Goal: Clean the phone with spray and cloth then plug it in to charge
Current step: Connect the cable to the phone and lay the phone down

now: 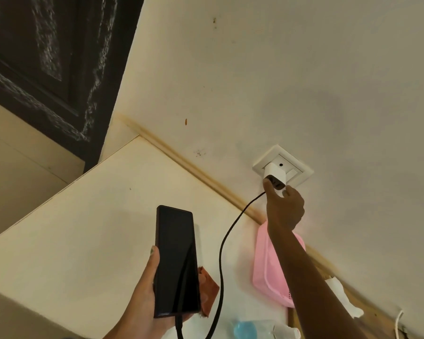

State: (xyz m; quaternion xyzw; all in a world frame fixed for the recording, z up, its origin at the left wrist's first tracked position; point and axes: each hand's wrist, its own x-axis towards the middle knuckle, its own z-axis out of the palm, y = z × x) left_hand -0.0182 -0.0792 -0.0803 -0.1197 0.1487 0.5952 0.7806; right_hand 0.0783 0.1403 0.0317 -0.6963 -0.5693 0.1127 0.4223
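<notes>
My left hand (142,297) holds a black phone (175,261) upright, its screen dark. A black cable (222,250) runs from the phone's lower end in a loop up to a white charger (274,176). The charger sits in a white wall socket (283,165). My right hand (283,207) is raised to the wall and pinches the charger with thumb and fingertips. A spray bottle (260,329) with a blue part lies at the bottom edge. A brown cloth (208,288) shows behind the phone.
A cream table top (83,228) meets the wall along a wooden trim (186,162). A pink plastic container (267,267) lies by the wall under my right arm, with white tissue (340,297) to its right. A dark door (47,57) stands at upper left.
</notes>
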